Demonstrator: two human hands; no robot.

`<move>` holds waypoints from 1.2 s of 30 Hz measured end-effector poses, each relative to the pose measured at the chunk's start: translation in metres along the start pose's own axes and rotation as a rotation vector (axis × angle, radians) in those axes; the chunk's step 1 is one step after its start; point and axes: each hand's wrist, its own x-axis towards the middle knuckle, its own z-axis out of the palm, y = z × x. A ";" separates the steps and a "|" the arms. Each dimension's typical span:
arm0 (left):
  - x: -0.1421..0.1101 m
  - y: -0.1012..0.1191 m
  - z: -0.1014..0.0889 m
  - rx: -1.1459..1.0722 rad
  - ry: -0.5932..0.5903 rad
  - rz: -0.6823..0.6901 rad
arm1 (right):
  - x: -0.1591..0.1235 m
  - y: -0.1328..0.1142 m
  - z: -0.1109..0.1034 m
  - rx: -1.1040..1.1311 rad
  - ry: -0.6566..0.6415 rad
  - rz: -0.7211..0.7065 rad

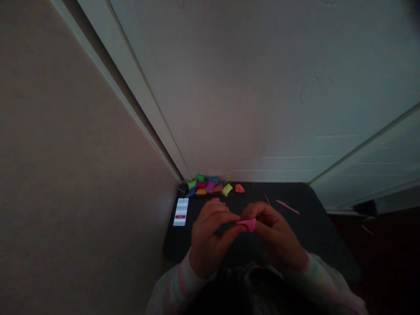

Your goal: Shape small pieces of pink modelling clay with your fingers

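Note:
A small, irregular lump of pink modelling clay point(250, 225) is held between my two hands above the dark table. My left hand point(211, 236) pinches its thin, drawn-out end between thumb and fingers. On the other side, my right hand point(277, 234) has the thicker end between thumb and fingertips. More pink clay point(215, 200) shows just beyond my left knuckles, partly hidden by the hand. An orange clay piece point(239, 188) lies farther back on the table.
Several colourful clay packets point(210, 186) are heaped at the back left of the dark table point(315, 232). A lit phone point(180, 212) lies at the left edge. Two thin pink sticks point(288, 207) rest at the right. A white panel point(210, 109) rises behind.

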 end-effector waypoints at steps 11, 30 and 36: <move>-0.003 -0.006 0.001 -0.139 -0.034 -0.062 | 0.000 0.002 -0.004 -0.022 -0.019 -0.035; -0.009 -0.009 0.004 -0.520 -0.172 -0.520 | 0.002 -0.002 -0.004 -0.157 -0.110 -0.160; -0.011 -0.010 0.005 -0.586 -0.156 -0.583 | 0.002 -0.001 -0.003 -0.193 -0.103 -0.168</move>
